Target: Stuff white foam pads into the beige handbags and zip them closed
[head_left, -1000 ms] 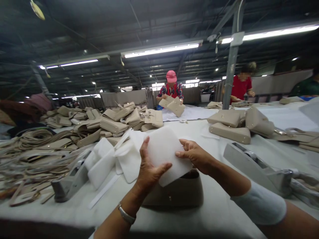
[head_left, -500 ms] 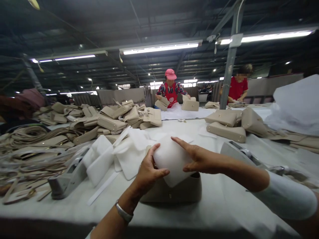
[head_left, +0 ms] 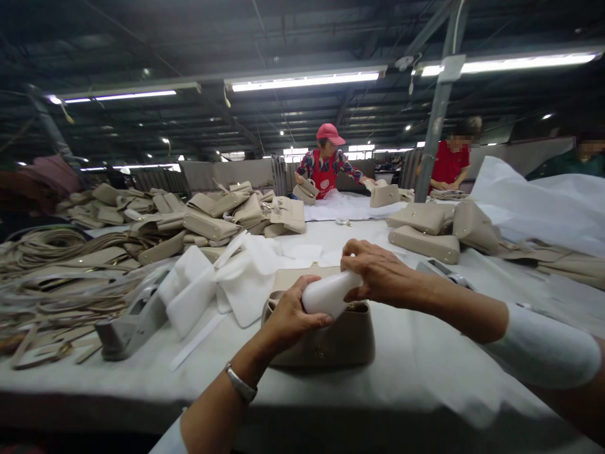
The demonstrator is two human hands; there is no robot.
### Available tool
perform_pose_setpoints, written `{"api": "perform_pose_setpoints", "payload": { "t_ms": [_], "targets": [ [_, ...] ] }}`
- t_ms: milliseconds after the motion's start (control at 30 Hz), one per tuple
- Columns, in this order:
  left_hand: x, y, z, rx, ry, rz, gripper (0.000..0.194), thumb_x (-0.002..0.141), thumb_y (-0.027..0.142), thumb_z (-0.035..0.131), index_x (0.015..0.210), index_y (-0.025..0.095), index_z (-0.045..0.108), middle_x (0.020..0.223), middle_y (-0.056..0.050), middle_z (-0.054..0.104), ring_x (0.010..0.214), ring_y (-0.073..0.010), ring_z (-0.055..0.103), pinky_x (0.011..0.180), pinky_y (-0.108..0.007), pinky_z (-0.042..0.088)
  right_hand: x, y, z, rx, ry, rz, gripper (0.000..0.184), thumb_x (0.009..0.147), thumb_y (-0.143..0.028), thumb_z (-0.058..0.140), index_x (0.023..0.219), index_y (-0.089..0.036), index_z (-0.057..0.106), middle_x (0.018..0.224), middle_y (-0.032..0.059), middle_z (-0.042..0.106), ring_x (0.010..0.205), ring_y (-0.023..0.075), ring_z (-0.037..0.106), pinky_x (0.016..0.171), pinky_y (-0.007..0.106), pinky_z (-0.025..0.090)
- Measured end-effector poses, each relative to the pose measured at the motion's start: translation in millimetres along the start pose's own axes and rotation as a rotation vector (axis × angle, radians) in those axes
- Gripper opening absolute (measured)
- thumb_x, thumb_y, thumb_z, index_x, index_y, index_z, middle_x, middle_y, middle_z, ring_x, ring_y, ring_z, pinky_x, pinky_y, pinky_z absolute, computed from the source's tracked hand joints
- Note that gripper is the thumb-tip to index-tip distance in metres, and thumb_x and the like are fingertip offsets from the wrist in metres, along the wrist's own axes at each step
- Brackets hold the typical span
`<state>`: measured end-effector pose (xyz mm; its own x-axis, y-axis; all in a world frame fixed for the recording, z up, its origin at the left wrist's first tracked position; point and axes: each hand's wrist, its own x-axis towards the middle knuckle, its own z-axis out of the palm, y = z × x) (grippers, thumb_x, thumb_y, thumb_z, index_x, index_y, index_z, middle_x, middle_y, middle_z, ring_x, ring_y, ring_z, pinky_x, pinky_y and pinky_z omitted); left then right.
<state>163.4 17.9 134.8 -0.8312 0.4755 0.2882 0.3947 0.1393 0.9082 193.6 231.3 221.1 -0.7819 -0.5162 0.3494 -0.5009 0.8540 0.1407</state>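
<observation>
Left hand (head_left: 295, 315): clamped on the near-left end of a white sheet (head_left: 328, 295), thumb across the front, fingers behind; metal bracelet (head_left: 241, 383) at the wrist.

Right hand (head_left: 373, 274): fingers and thumb closed on the sheet's other end, a little higher than the left.

White sheet: one, bent into a curve between the two hands, over the mouth of a beige bag (head_left: 331, 347); whether it touches the rim cannot be told.

Beige bag: one, upright directly below the grip, flap raised at the back, metal fitting on the front; set on a table (head_left: 416, 366) with a pale cover.

Left of the grip, near: loose white pieces (head_left: 189, 293), overlapping; a narrow white strip (head_left: 196, 343); a grey tape dispenser (head_left: 125, 331).

Left of the grip, farther: a coil of straps (head_left: 51, 246); a heap of beige bags (head_left: 222, 221).

Right of the grip: a second dispenser (head_left: 439, 271), partly hidden by the forearm; beyond it, stacked bags (head_left: 423, 243).

Beyond the grip, well apart: a co-worker in a pink cap (head_left: 326, 167), arm stretched toward another bag (head_left: 384, 194); a person in red (head_left: 449, 165) behind a post (head_left: 432, 139).
</observation>
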Motion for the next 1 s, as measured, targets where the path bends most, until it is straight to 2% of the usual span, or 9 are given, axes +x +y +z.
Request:
{"api": "perform_pose_setpoints", "payload": {
  "t_ms": [100, 200, 267, 300, 367, 433, 600, 733, 1000],
  "targets": [
    [-1.0, 3.6, 2.7, 0.055, 0.029, 0.006, 0.048, 0.064, 0.025, 0.075, 0.108, 0.018, 0.058, 0.090, -0.001, 0.061, 0.081, -0.0169, 0.057, 0.069, -0.025, 0.048, -1.4, 0.9, 4.5, 0.160, -0.018, -0.020, 0.025, 0.064, -0.030, 0.076, 0.078, -0.019, 0.059, 0.103, 0.0044, 0.057, 0.087, 0.0184, 0.053, 0.068, 0.026, 0.038],
    [-2.8, 4.9, 2.9, 0.124, 0.092, 0.022, 0.065, 0.068, 0.033, 0.073, 0.125, 0.020, 0.046, 0.104, -0.004, 0.058, 0.086, -0.0184, 0.057, 0.070, -0.028, 0.049, -1.9, 5.9, 8.3, 0.397, -0.049, 0.107, 0.016, 0.071, -0.023, 0.068, 0.079, -0.018, 0.055, 0.074, -0.0016, 0.057, 0.068, 0.0130, 0.052, 0.058, 0.023, 0.035],
    [-6.4, 4.7, 1.2, 0.343, 0.166, 0.074, 0.067, 0.071, 0.038, 0.071, 0.129, 0.019, 0.043, 0.110, -0.007, 0.056, 0.094, -0.0211, 0.056, 0.077, -0.033, 0.048, -2.6, 12.6, 10.3, 0.543, 0.027, 0.227, 0.018, 0.071, -0.025, 0.066, 0.080, -0.018, 0.053, 0.068, -0.0031, 0.055, 0.064, 0.0126, 0.050, 0.056, 0.023, 0.035],
    [-9.1, 4.1, -0.3, 0.492, 0.179, 0.106, 0.056, 0.075, 0.040, 0.068, 0.123, 0.019, 0.048, 0.108, -0.008, 0.056, 0.096, -0.0223, 0.054, 0.081, -0.036, 0.046, -3.4, 16.8, 11.3, 0.617, 0.078, 0.282, 0.021, 0.070, -0.026, 0.067, 0.081, -0.017, 0.052, 0.068, -0.0030, 0.054, 0.064, 0.0128, 0.050, 0.056, 0.023, 0.036],
    [-16.1, 1.6, -4.4, 0.767, 0.126, 0.169, 0.028, 0.082, 0.039, 0.060, 0.103, 0.019, 0.060, 0.098, -0.007, 0.058, 0.096, -0.0233, 0.053, 0.086, -0.040, 0.041, -6.6, 26.0, 13.3, 0.793, 0.144, 0.363, 0.028, 0.068, -0.030, 0.069, 0.084, -0.017, 0.051, 0.070, -0.0025, 0.054, 0.064, 0.0134, 0.051, 0.055, 0.023, 0.037],
    [-23.5, -2.1, -9.9, 0.915, 0.033, 0.224, 0.016, 0.085, 0.034, 0.056, 0.093, 0.021, 0.063, 0.092, -0.005, 0.059, 0.094, -0.0227, 0.053, 0.087, -0.041, 0.038, -11.7, 34.0, 15.0, 1.028, 0.143, 0.400, 0.036, 0.066, -0.033, 0.072, 0.089, -0.017, 0.050, 0.073, -0.0017, 0.054, 0.066, 0.0141, 0.052, 0.054, 0.023, 0.040],
    [-32.2, -7.5, -21.6, 1.021, -0.070, 0.326, 0.022, 0.079, 0.022, 0.062, 0.101, 0.022, 0.057, 0.099, -0.004, 0.057, 0.098, -0.0232, 0.050, 0.087, -0.040, 0.035, -23.7, 39.6, 19.7, 1.516, 0.110, 0.459, 0.047, 0.064, -0.034, 0.077, 0.098, -0.019, 0.048, 0.084, 0.0012, 0.058, 0.072, 0.0170, 0.058, 0.059, 0.028, 0.049],
    [-26.4, -4.1, -24.2, 1.141, -0.136, 0.324, 0.014, 0.077, 0.021, 0.063, 0.088, 0.018, 0.054, 0.092, -0.004, 0.056, 0.090, -0.0234, 0.049, 0.080, -0.039, 0.036, -25.5, 31.5, 36.0, 1.678, 0.046, 0.483, 0.050, 0.065, -0.031, 0.077, 0.104, -0.020, 0.048, 0.090, 0.0027, 0.059, 0.073, 0.0177, 0.060, 0.058, 0.031, 0.053],
    [-23.5, -14.8, -25.7, 1.223, -0.024, 0.479, 0.008, 0.083, 0.017, 0.053, 0.089, 0.019, 0.058, 0.085, -0.005, 0.056, 0.084, -0.0229, 0.047, 0.075, -0.037, 0.037, -28.6, 17.9, 70.9, 1.764, -0.002, 0.573, 0.053, 0.067, -0.029, 0.076, 0.112, -0.020, 0.050, 0.098, 0.0052, 0.061, 0.072, 0.0166, 0.061, 0.056, 0.028, 0.053]
  ]
}}
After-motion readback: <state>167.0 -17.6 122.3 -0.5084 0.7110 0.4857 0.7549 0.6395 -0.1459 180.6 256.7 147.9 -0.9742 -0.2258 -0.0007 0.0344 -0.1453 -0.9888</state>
